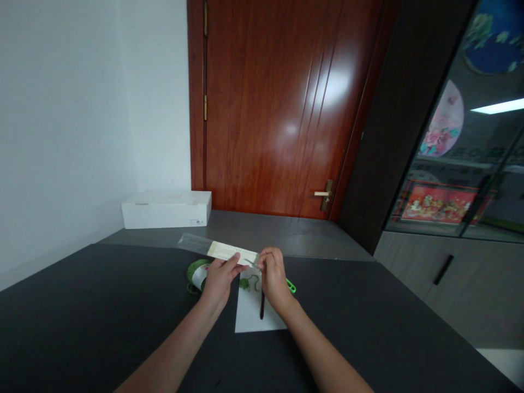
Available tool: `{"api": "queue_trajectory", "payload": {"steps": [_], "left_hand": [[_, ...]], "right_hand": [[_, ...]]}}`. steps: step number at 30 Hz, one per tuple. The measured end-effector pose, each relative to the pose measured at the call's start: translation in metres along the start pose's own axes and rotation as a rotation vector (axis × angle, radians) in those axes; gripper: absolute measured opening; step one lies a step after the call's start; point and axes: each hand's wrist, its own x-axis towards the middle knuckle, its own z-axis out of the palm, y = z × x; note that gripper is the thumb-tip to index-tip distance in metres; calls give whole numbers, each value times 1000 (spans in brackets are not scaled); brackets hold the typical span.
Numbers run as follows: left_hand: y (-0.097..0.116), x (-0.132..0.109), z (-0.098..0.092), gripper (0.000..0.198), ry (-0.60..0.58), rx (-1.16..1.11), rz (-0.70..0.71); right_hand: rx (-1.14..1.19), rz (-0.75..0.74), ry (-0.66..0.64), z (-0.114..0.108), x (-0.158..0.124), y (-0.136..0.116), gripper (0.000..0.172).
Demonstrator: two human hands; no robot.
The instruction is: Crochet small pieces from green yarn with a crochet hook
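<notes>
My left hand [220,281] grips a cream ruler [229,252], whose far end lies in a clear plastic sleeve [195,243]. My right hand [274,278] pinches a slim dark crochet hook [262,307], and its thin metal tip meets the ruler's right end. Beneath my hands lies a white paper sheet [256,314] holding a small green crocheted piece [244,284]. A ball of green yarn [196,276] with a white band sits left of my left hand. A bright green handle [291,286] pokes out beyond my right hand, its tool mostly hidden.
The hands work over a black tabletop [102,327]. Behind it runs a grey ledge [262,232] carrying a white cardboard box [166,210]. Beyond stand a wooden door [266,109] and, at the right, a glass-fronted cabinet [446,164].
</notes>
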Motion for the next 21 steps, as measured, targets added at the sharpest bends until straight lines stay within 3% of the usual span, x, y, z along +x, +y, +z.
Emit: {"api": "queue_trajectory", "payload": {"steps": [6,21], "left_hand": [[2,5,-5,27,12,-33,-16],[8,9,-7,19,106,-84,-39]], "right_hand": [[-36,30,-50,-8,4,-2,12],[-212,165,-69,-11,6,1,12]]}}
